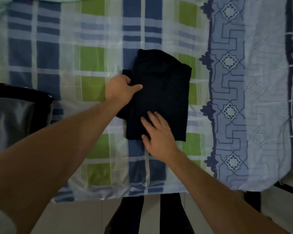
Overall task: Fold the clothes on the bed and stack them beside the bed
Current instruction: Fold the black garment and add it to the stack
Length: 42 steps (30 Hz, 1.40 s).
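A dark navy garment [166, 92] lies partly folded into a rough rectangle on the checked bed cover [95, 65], near the bed's middle. My left hand [120, 88] grips the garment's left edge, thumb on top and fingers curled under a flap that sticks out to the left. Flat on the garment's lower part, near its bottom edge, lies my right hand [157, 132] with fingers straight and spread.
A blue patterned sheet [230, 98] covers the right part of the bed. A dark chair or bag [15, 112] stands at the left beside the bed. The bed's near edge runs along the bottom, with pale floor tiles [78, 217] and my dark trouser legs [130, 215] below it.
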Tool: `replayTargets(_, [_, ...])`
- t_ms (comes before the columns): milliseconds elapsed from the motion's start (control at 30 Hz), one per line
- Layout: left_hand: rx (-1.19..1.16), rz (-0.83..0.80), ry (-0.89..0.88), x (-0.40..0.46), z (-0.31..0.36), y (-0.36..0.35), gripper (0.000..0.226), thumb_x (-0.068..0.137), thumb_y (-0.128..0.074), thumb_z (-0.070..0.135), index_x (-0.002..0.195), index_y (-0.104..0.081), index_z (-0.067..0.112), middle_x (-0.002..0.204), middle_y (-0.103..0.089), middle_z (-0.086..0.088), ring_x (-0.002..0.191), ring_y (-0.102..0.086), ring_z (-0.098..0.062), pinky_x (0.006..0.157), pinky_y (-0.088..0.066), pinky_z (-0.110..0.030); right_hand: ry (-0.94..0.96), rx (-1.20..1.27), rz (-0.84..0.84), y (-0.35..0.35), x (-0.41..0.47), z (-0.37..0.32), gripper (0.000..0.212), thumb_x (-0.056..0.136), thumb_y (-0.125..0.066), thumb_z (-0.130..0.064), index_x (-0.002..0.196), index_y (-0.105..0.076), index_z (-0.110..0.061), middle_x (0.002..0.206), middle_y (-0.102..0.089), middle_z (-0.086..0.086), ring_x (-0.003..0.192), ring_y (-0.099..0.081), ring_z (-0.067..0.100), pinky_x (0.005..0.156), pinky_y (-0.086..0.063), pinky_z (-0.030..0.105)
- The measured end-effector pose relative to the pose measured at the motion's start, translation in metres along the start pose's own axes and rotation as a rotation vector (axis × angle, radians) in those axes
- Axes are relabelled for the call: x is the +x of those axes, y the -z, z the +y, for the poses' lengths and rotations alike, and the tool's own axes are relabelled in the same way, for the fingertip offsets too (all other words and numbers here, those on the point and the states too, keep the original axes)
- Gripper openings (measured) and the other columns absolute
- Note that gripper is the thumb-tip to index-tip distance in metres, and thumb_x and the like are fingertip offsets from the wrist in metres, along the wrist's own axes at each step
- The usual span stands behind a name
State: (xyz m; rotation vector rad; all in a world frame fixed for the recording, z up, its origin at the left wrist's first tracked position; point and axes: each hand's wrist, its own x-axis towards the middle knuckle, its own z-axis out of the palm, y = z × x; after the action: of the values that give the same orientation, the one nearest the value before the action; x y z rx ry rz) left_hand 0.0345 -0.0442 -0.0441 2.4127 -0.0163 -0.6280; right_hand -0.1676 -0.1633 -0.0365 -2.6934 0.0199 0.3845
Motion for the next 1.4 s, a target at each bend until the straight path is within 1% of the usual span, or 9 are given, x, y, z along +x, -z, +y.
replayTargets(100, [0.042,-0.001,-0.031,0.009,-0.002,0.007,0.041,0.086,-0.075,0.047,0.068,-0.059,0.014,0.069,-0.063,-0.001,0.071,-0.065,-0.021,0.062,-0.051,-0.037,-0.015,0.087,0.078,-0.007,-0.005,-0.002,0.051,0.096,-0.064,-0.028,0.144,-0.058,-0.011,0.157,-0.044,0.017,0.146,-0.036,0.039,0.121,-0.029,0.055])
replayTargets(233, [-0.08,0.019,0.087,0.01,-0.022,0.018,0.039,0.083,-0.08,0.046,0.087,-0.069,0.009,0.086,-0.073,-0.006,0.081,-0.07,-0.024,0.077,-0.06,-0.042,-0.329,0.196,0.403,0.005,-0.016,0.023,0.031,0.093,-0.069,-0.023,0.122,-0.068,-0.01,0.142,-0.053,0.014,0.132,-0.046,0.032,0.114,-0.038,0.042])
replayTargets(367, [-0.24,0.082,0.115,0.016,-0.019,0.015,0.051,0.075,-0.084,0.05,0.105,-0.057,0.019,0.1,-0.065,0.003,0.091,-0.064,-0.016,0.083,-0.055,-0.035,-0.725,0.562,0.478,0.019,-0.024,0.056,0.037,0.085,-0.079,-0.03,0.112,-0.054,-0.023,0.112,-0.06,-0.002,0.102,-0.061,0.011,0.087,-0.053,0.026])
replayTargets(500, [-0.518,-0.121,0.185,0.031,-0.002,0.017,0.064,0.064,-0.09,0.058,0.111,-0.065,0.022,0.103,-0.071,0.008,0.084,-0.073,-0.008,0.069,-0.057,-0.019,-0.904,0.984,0.377,0.02,-0.017,0.077,0.043,0.08,-0.086,-0.034,0.114,-0.061,-0.024,0.1,-0.072,-0.01,0.09,-0.07,-0.002,0.072,-0.053,0.011])
replayTargets(633, [-0.747,-0.375,0.287,0.041,-0.008,0.012,0.067,0.066,-0.095,0.032,0.123,-0.068,0.012,0.105,-0.08,0.0,0.092,-0.077,-0.015,0.082,-0.063,-0.032,-0.864,1.249,0.208,0.007,-0.006,0.084,0.036,0.079,-0.086,-0.024,0.112,-0.072,-0.021,0.103,-0.08,-0.007,0.096,-0.076,0.013,0.079,-0.061,0.025])
replayTargets(733, [-0.814,-0.391,0.293,0.036,-0.014,0.004,0.06,0.079,-0.085,0.015,0.135,-0.062,0.009,0.118,-0.076,-0.008,0.102,-0.075,-0.023,0.093,-0.06,-0.041,-0.836,1.398,0.21,0.003,-0.007,0.085,0.032,0.087,-0.08,-0.014,0.117,-0.072,-0.014,0.11,-0.079,0.001,0.103,-0.075,0.02,0.091,-0.06,0.038])
replayTargets(900, [-0.955,-0.177,0.288,-0.01,-0.018,-0.008,0.051,0.091,-0.07,0.0,0.139,-0.058,0.01,0.127,-0.07,-0.014,0.111,-0.07,-0.032,0.092,-0.059,-0.047,-0.795,1.385,0.265,0.012,-0.024,0.075,0.027,0.092,-0.074,-0.01,0.117,-0.07,-0.021,0.111,-0.078,-0.005,0.104,-0.074,0.016,0.09,-0.06,0.036])
replayTargets(1167, [-1.119,0.163,0.364,-0.155,-0.033,0.064,0.045,0.093,-0.068,-0.001,0.136,-0.056,0.004,0.13,-0.068,-0.016,0.119,-0.065,-0.036,0.104,-0.053,-0.052,-0.446,1.055,0.011,0.097,-0.052,0.028,0.03,0.095,-0.073,-0.022,0.107,-0.069,-0.05,0.105,-0.074,-0.03,0.092,-0.071,-0.008,0.069,-0.053,0.006])
replayTargets(1400, [-1.328,0.505,0.348,-0.269,-0.079,0.173,0.036,0.094,-0.069,0.005,0.126,-0.064,0.02,0.121,-0.074,-0.003,0.108,-0.072,-0.023,0.092,-0.06,-0.041,-0.166,0.949,-0.226,0.133,-0.008,-0.085,0.025,0.092,-0.076,-0.025,0.11,-0.071,-0.041,0.102,-0.076,-0.022,0.088,-0.072,-0.003,0.069,-0.056,0.013])
